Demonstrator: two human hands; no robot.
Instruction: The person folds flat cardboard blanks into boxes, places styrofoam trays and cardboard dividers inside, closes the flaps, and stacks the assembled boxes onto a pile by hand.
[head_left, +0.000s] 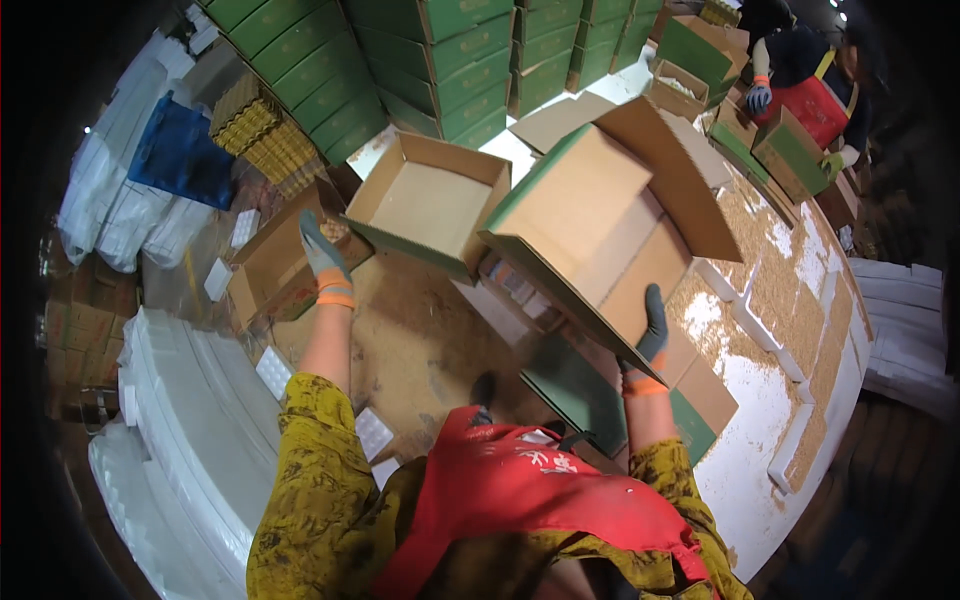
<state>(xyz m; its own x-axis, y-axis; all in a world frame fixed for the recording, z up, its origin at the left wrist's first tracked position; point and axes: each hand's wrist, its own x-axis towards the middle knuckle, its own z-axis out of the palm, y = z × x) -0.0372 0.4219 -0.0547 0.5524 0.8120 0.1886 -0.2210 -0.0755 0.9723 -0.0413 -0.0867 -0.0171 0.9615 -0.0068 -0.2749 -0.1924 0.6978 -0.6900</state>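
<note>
My right hand (651, 334), in a grey and orange work glove, grips the near edge of an open green and brown cardboard box (574, 214), which is tilted with its inside showing and a flap raised. My left hand (324, 251), gloved alike, is raised with its fingers extended and holds nothing. It is beside an open cardboard box (281, 251) standing low at the left, with small round things at its far end. Between my hands lies a shallow open box (431, 199), its bare inside visible. Under the held box, another green box (585, 386) is partly hidden.
Stacked green boxes (472, 75) stand ahead. White wrapped bundles (202, 420) and yellowish trays (262, 135) are at left. At right, a white table (739, 450) bears brown granules and white foam strips. A co-worker (810, 97) handles boxes at far right.
</note>
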